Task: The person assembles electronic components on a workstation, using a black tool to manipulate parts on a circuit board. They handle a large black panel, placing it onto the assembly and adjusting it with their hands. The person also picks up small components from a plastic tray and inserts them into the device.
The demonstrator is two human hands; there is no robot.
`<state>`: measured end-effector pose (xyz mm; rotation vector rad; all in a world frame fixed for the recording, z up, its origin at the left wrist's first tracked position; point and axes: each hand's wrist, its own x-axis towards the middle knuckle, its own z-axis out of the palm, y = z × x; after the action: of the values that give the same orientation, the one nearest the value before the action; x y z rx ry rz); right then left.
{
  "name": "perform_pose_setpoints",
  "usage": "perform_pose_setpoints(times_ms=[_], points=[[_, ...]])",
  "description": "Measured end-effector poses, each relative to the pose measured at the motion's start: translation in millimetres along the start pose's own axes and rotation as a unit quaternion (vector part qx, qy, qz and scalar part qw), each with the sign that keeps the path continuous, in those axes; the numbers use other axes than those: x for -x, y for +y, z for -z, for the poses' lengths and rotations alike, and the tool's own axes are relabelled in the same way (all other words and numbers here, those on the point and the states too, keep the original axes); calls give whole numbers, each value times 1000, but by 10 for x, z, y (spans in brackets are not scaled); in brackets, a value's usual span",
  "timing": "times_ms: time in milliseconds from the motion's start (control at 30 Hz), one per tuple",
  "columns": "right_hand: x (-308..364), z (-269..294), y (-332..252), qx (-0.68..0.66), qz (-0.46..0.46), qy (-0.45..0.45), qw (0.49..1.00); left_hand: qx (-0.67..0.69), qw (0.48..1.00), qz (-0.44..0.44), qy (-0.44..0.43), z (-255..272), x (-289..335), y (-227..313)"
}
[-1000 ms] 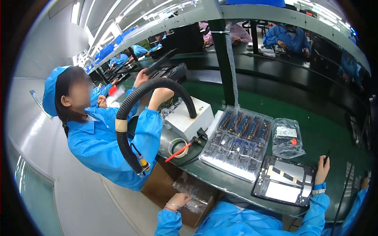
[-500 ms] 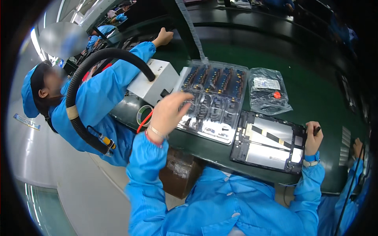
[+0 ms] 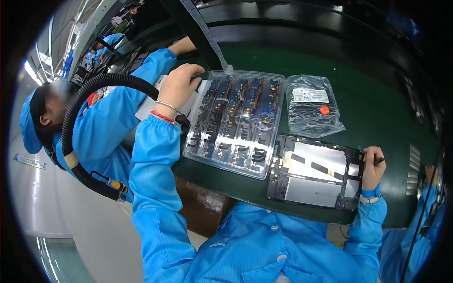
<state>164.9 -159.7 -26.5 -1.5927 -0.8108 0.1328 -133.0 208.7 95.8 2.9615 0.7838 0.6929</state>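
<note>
The person is wearing a bright blue button-front smock with gathered cuffs; near the clear parts tray [image 3: 236,122], the left hand [image 3: 179,85] is wearing thin wrist bangles, the right hand [image 3: 373,167] a blue wristband

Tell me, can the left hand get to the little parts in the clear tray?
Probably yes. The left hand hovers at the top left corner of the clear tray, fingers curled down, and the tray is open on top. Nothing lies between the hand and the small parts.

An electronics factory line: green conveyor belt [image 3: 368,99], parts tray [image 3: 236,122] (clear plastic), workers in blue smocks [image 3: 106,122] at left.
</note>
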Motion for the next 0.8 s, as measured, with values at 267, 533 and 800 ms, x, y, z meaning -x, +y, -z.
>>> perform_pose_setpoints(times_ms=[267,533,800], points=[[29,17,6,-6,-11,-16,1000,53,982,-134,-122,-11,1030,821],[-13,-20,-16,-36,-35,-8,999,109,984,-111,-82,-190,1435,1102],[-34,-46,-6,-16,-13,14,1000,25,963,-270,-9,-147,1248,1046]])
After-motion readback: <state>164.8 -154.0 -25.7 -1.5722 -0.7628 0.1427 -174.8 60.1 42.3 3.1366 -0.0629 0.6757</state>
